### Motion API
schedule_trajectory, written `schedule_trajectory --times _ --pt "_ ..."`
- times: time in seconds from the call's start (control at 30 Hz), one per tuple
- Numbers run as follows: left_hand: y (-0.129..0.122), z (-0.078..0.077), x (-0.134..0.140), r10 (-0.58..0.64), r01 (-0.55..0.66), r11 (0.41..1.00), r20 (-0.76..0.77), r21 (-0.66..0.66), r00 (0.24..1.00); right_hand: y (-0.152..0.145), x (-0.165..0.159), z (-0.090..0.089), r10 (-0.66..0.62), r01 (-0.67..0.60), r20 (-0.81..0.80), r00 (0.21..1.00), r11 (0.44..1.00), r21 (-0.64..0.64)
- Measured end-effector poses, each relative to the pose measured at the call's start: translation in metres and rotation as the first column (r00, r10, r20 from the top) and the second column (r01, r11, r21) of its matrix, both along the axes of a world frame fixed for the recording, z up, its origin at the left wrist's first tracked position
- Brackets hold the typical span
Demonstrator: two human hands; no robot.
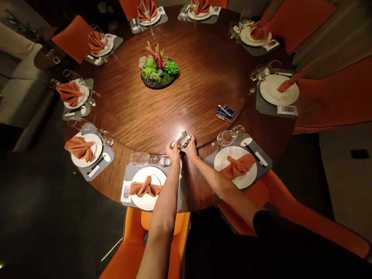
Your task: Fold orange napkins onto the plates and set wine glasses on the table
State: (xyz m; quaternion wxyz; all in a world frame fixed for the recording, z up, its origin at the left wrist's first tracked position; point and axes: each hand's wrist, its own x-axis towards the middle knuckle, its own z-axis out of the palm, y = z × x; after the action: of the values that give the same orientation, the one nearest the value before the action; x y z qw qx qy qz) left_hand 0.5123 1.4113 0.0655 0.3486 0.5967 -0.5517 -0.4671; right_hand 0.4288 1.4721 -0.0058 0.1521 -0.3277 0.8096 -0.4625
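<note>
Both arms reach over the near edge of the round wooden table [203,69]. My left hand [173,152] pinches a small white object [180,138], perhaps paper or cloth, at its near left side. My right hand [191,148] is closed around a small object with a black-and-gold patterned side [186,142], right beside the white one. Whether the two pieces are joined I cannot tell. A short glass [165,161] stands just left of my left wrist. Below it, my left forearm passes over the edge of a white plate [139,203] with a folded orange napkin [147,187].
A succulent arrangement [158,69] sits at the table's middle. A blue-and-black device [228,111] and pens [223,118] lie to the right. Glasses [226,137] stand at the right place setting, near my forearm. Several place settings ring the table, with orange chairs [72,37] around.
</note>
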Motion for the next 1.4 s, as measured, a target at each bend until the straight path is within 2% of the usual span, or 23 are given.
schedule_trajectory --times 0.17,0.27,0.33,0.47,0.53,0.63,0.73,0.87,0.97,1.07,1.17,1.3,1.4 --pt "0.006 0.002 -0.005 -0.021 0.019 0.999 -0.038 -0.04 0.999 0.015 -0.006 0.01 0.088 -0.086 0.021 0.996 0.993 -0.082" --pt "0.016 0.009 -0.007 -0.051 0.049 0.997 -0.033 -0.056 0.998 0.018 -0.029 0.025 0.123 -0.105 0.127 0.984 0.984 -0.141" --pt "0.023 0.015 -0.01 -0.046 0.044 0.997 -0.023 -0.065 0.999 0.011 -0.047 0.035 0.197 -0.167 0.175 0.965 0.971 -0.171" --pt "0.036 0.028 -0.02 -0.027 0.028 0.996 0.023 -0.08 0.999 -0.006 -0.068 0.051 0.387 -0.359 0.221 0.895 0.92 -0.156" --pt "0.04 0.03 -0.025 -0.009 0.013 0.997 0.059 -0.071 0.998 -0.009 -0.07 0.056 0.402 -0.379 0.243 0.883 0.915 -0.136" --pt "0.044 0.025 -0.031 0.079 -0.08 0.997 0.064 0.011 0.995 -0.007 -0.07 0.059 0.385 -0.366 0.243 0.89 0.923 -0.122" --pt "0.046 0.016 -0.033 0.141 -0.141 0.987 0.01 0.081 0.99 -0.006 -0.071 0.059 0.397 -0.377 0.204 0.895 0.917 -0.129" --pt "0.046 0.009 -0.032 0.093 -0.094 0.995 0.04 0.022 0.995 -0.006 -0.076 0.056 0.383 -0.365 0.163 0.909 0.922 -0.128" --pt "0.044 0.002 -0.03 0.132 -0.133 0.991 0.078 0.01 0.988 -0.003 -0.08 0.048 0.359 -0.345 0.172 0.917 0.933 -0.105" --pt "0.041 -0.007 -0.028 0.181 -0.188 0.974 0.07 0.123 0.981 0.001 -0.081 0.035 0.351 -0.339 0.202 0.914 0.936 -0.094" --pt "0.041 -0.014 -0.026 0.139 -0.15 0.962 0.063 0.229 0.988 0.003 -0.078 0.023 0.344 -0.33 0.268 0.9 0.939 -0.097" --pt "0.046 -0.016 -0.025 0.098 -0.108 0.978 0.066 0.179 0.993 0.005 -0.074 0.017 0.324 -0.309 0.346 0.881 0.946 -0.098" --pt "0.051 -0.017 -0.026 0.082 -0.09 0.978 0.049 0.189 0.995 0.006 -0.072 0.018 0.331 -0.316 0.358 0.873 0.943 -0.102"
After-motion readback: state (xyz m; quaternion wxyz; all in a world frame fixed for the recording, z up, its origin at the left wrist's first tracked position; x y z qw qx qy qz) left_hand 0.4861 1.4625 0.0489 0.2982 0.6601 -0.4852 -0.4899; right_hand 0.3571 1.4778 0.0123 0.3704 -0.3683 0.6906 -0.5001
